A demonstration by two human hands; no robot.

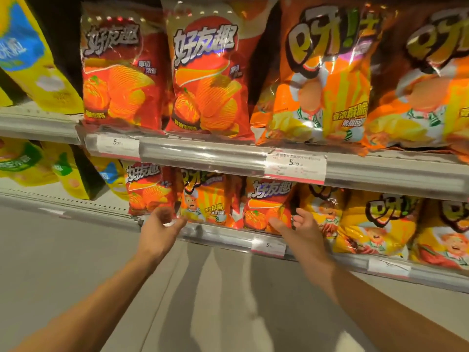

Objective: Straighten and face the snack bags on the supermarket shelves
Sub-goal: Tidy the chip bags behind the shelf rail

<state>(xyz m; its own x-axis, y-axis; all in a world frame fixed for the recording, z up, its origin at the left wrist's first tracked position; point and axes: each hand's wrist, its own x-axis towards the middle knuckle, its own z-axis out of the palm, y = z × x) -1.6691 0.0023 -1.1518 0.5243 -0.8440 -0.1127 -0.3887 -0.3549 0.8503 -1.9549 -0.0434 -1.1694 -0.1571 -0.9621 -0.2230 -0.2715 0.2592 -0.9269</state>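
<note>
Facing front, red chip bag [266, 207] btwn left hand [162, 228] & right hand [303, 224], both loose-fingered, empty.

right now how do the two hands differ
The left hand sits in front of the left red bag and the orange bag; the right hand sits in front of the right red bag. The left hand is palm-up with loosely curled fingers; the right hand's palm faces left, thumb against its bag. Both are open, hold nothing, and reach toward the lower shelf.
</note>
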